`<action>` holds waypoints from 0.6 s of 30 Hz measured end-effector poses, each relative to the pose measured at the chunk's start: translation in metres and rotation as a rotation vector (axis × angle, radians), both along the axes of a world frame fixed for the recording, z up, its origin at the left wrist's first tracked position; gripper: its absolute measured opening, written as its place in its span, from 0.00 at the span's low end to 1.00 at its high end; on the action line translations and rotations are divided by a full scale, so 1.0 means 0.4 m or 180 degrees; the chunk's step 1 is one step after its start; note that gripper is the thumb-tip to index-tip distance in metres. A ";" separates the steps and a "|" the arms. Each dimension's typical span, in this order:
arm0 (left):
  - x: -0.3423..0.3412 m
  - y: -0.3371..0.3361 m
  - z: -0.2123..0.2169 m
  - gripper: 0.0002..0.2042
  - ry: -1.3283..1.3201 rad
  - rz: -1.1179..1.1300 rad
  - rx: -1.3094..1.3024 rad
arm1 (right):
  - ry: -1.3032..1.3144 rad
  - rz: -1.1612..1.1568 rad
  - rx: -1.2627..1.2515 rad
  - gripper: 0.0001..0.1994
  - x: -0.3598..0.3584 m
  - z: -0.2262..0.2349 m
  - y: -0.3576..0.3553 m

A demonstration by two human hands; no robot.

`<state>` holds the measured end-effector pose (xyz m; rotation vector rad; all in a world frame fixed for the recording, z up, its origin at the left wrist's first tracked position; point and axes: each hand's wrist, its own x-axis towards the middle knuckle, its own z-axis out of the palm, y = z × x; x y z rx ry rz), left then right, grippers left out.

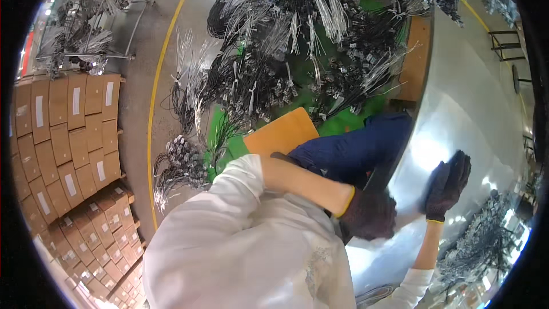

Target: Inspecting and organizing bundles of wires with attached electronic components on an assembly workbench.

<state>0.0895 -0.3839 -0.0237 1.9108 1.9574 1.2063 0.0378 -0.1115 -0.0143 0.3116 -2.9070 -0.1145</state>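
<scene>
One metal tabletop (pixel 463 109) lies beneath the unclenched right grip (pixel 448 187); left grip (pixel 372 213), I can't tell

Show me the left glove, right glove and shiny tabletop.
Left glove (pixel 372 214): head view, middle of the glove.
Right glove (pixel 448 187): head view, its back.
Shiny tabletop (pixel 457 111): head view, bare surface.

Bright, cool indoor light fills a wide fisheye view with black corners. A strong white glare burns on the metal tabletop (pixel 457 109), with smaller shiny patches lower down. Toward the left, the yellow floor line (pixel 161 80) bows and the stacked cartons (pixel 75 134) curve. The dark gloves (pixel 449 186) show little detail, and the outer right edge looks smeared and overexposed.
</scene>
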 end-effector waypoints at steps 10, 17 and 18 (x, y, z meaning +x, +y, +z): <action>-0.244 -0.416 -0.343 0.20 -0.2157 0.3256 -0.0459 | 0.0371 0.1685 0.0204 0.22 -0.263 0.046 -0.202; -0.226 -0.392 -0.592 0.40 -0.1625 0.3097 -0.2353 | 0.0429 0.1723 0.0216 0.20 -0.337 0.035 -0.252; -0.266 -0.378 -0.608 0.42 -0.2251 0.2827 -0.2497 | 0.0424 0.1725 0.0196 0.19 -0.340 0.033 -0.255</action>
